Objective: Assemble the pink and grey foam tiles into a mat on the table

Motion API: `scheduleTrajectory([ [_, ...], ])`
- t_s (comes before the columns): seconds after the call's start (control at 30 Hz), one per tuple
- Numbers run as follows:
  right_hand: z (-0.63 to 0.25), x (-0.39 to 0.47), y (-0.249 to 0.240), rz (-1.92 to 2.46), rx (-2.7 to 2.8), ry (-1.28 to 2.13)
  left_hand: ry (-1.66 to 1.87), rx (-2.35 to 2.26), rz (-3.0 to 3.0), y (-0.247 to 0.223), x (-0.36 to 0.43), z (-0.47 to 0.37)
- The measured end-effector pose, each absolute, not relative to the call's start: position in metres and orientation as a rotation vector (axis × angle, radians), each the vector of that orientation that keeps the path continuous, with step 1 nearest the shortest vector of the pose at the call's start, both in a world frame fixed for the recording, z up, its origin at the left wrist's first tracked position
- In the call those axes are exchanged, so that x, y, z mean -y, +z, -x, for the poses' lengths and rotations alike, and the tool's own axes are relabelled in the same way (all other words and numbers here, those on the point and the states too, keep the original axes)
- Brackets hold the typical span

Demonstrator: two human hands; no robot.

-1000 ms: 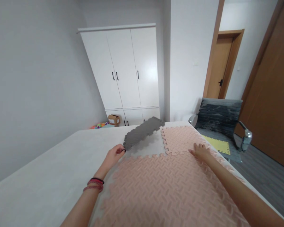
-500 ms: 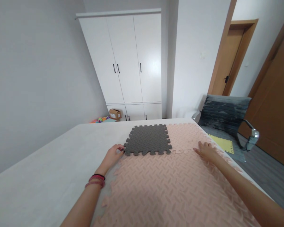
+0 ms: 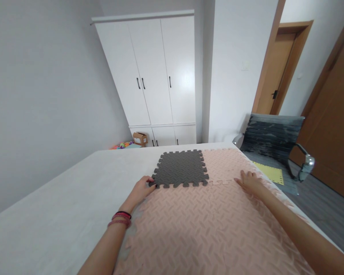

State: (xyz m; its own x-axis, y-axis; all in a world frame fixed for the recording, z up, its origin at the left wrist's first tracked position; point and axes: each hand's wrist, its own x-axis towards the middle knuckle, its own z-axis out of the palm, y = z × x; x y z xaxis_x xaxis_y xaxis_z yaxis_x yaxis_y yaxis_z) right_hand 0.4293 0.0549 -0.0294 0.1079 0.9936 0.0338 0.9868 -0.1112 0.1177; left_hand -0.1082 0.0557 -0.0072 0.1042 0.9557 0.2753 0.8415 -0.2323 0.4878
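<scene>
A dark grey foam puzzle mat tile (image 3: 180, 168) with toothed edges lies at the far left of the joined pink foam mat (image 3: 186, 225). My left hand (image 3: 141, 190) has its fingers closed on the tile's near left corner, thumb at the front edge. The tile's near teeth overlap the edge of the pink mat, and I cannot tell whether they interlock. My right hand (image 3: 250, 183) rests flat, fingers spread, on the pink mat near its right edge, beside a seam between two pink tiles. That hand holds nothing.
The mat lies on a white table (image 3: 74, 194). To the right stands a dark chair (image 3: 273, 133) with a yellow sheet (image 3: 269, 173) on its seat. Behind the table are a white cabinet (image 3: 177, 49) and a cardboard box (image 3: 140, 138).
My left hand has shifted slightly right, and its thumb now sits closer against the grey tile's near corner. My right hand stays almost where it was.
</scene>
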Motion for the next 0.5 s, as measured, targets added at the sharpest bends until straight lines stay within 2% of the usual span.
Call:
scheduleTrajectory([
  [0.3, -0.430, -0.056, -0.034, -2.295, -2.024, 0.211, 0.568, -1.982, -2.241, 0.000, -0.051, 0.096],
  [0.5, -0.429, -0.055, -0.033, -2.292, -2.035, 0.228, 0.433, -1.949, -2.385, 0.023, -0.036, 0.071],
])
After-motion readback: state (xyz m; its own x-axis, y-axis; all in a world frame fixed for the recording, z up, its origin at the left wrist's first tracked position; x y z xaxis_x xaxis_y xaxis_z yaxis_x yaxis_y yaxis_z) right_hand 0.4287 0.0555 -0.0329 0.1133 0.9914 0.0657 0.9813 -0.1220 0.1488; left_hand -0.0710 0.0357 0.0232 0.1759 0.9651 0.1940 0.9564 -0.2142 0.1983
